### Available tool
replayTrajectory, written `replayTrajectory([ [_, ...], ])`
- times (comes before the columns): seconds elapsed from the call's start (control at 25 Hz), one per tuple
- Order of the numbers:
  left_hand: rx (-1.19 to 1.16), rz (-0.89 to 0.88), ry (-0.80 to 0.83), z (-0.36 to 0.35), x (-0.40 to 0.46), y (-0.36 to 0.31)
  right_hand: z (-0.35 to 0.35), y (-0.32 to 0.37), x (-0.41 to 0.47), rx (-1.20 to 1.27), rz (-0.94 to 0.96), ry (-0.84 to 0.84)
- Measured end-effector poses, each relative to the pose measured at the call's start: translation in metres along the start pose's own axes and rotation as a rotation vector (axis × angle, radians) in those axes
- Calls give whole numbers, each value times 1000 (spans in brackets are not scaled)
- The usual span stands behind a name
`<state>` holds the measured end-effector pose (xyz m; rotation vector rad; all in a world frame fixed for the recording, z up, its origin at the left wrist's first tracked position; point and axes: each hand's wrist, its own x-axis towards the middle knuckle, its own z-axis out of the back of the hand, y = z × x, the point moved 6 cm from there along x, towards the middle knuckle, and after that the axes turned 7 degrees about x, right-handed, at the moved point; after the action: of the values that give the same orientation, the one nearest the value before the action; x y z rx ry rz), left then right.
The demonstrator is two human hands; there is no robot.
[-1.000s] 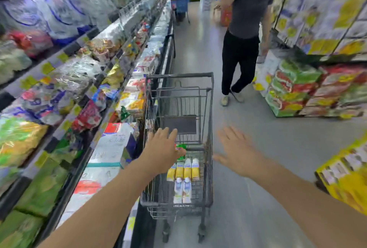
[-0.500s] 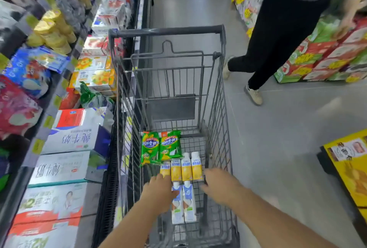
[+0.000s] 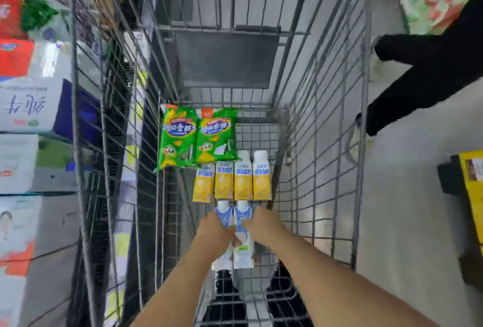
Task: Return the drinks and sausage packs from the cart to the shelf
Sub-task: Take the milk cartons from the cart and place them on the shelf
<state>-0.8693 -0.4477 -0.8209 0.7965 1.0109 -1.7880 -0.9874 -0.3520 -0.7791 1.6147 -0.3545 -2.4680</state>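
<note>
Two blue drinks (image 3: 236,232) lie side by side on the floor of the cart (image 3: 324,143), at the end near the person. Both hands are down on them. The left hand (image 3: 215,230) is curled over the left blue drink, and the right hand (image 3: 264,226) is curled over the right one. The fingers look bent around the drinks, but I cannot tell if the grip is tight yet, and neither drink looks lifted.

Just past the blue drinks, four yellow drinks (image 3: 232,181) lie in a neat row, touching each other. Past those, two green sausage packs (image 3: 196,138) lie side by side at the far left of the cart floor. The right pack covers the tops of two yellow drinks a little.

So I think the job has only just begun. Eight things are in the cart. I think the blue drinks are the first to go.

The shelf (image 3: 28,107) is on the left, right beside the cart, with big white boxes on it. That side is very blurry, so I cannot see where the drinks or packs belong. The person's arms hide the lower parts of the blue drinks. Someone in black trousers (image 3: 428,78) stands on the right, cut off by the edge.
</note>
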Motion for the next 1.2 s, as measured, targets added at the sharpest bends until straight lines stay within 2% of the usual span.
replayTrajectory([
  [0.16,-99,37,-10,-4,10,-1,-19,-3,17,119,-51,86],
  [0.36,-222,109,-46,2,9,2,-16,-7,21,188,-47,31],
  [0.56,-206,126,29,7,1,9,-22,-4,22,128,28,100],
  [0.72,-318,133,-14,20,-10,7,-4,15,6,175,151,84],
  [0.92,-371,-57,-161,103,-52,-42,60,72,-47,168,286,-65],
  [1.2,-309,-339,-356,273,-206,-126,174,190,-208,204,596,-195],
])
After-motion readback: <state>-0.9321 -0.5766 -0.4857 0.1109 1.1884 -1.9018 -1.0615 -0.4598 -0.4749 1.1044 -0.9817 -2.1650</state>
